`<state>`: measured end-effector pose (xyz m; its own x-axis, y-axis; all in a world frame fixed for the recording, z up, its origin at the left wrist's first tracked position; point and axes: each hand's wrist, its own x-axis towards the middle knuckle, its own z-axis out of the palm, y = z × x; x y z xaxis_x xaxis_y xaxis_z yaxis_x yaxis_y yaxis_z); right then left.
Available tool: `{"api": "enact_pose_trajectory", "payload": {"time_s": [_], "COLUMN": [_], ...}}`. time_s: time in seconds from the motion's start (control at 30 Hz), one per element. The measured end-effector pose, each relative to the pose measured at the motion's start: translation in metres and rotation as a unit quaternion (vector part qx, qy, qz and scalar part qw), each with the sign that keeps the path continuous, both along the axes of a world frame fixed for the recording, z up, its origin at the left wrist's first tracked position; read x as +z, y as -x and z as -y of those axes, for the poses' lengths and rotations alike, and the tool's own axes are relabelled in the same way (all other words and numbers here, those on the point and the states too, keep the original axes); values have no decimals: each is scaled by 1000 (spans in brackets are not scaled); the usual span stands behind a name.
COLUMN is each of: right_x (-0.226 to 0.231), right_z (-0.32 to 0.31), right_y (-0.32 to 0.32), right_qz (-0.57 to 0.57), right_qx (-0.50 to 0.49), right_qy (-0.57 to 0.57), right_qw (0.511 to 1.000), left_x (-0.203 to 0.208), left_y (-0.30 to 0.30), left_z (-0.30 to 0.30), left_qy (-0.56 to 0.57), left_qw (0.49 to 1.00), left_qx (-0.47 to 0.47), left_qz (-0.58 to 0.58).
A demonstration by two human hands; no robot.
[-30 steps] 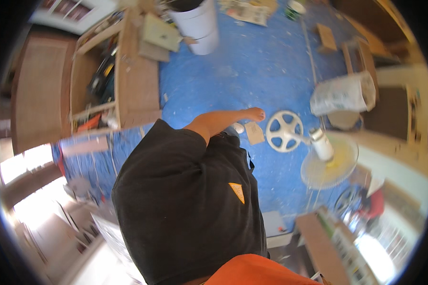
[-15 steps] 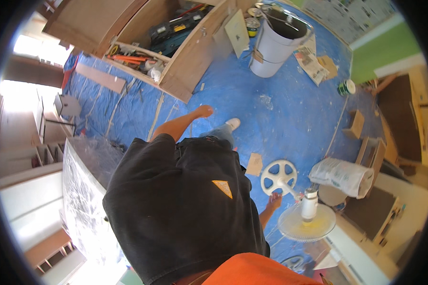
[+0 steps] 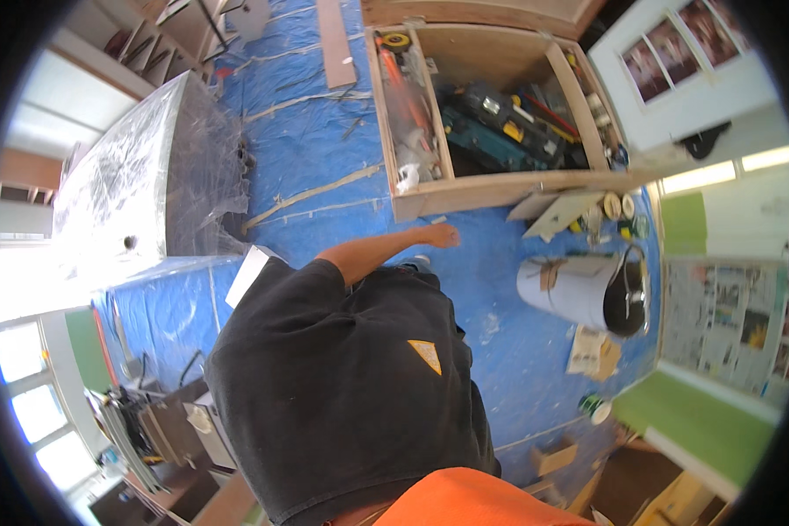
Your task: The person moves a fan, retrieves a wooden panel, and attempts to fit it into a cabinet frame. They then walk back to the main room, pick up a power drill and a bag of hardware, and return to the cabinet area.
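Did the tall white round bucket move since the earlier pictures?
No. The tall white round bucket still stands near the open brown wooden chest, on the blue plastic sheet; the view turned instead.

You are in a room being painted or fitted out; whether it belongs to a home or an office, you cannot tell. Around you, a blue plastic sheet (image 3: 535, 377) with strips of tape (image 3: 320, 195) covers the floor. On your left, a bulky thing stands wrapped in clear plastic (image 3: 131, 184). On your right, you have newspaper (image 3: 719, 316) over part of a wall, a green wall (image 3: 693, 425), small cans (image 3: 613, 206) and a white bucket (image 3: 561, 285). Ahead of you, a wooden box (image 3: 517, 186) holds tools (image 3: 500, 123).
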<state>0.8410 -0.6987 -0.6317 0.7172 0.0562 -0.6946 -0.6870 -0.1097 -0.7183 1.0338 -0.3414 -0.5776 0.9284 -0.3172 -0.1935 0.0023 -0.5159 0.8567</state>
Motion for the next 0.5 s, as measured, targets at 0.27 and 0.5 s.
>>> {"api": "enact_pose_trajectory", "payload": {"time_s": [0.27,0.5], "right_x": [65,150], "right_z": [-10,-110], "right_y": [-327,-536], "right_qz": [103,225], "right_qx": [-46,109], "right_qy": [-7,-52], "right_qw": [994,967], "left_x": [111,109], "left_y": [-80,-140], "left_z": [-64,-104], "left_qy": [165,218], "left_qw": [959,905], "left_qx": [201,353], "left_qz": [-109,-93]}}
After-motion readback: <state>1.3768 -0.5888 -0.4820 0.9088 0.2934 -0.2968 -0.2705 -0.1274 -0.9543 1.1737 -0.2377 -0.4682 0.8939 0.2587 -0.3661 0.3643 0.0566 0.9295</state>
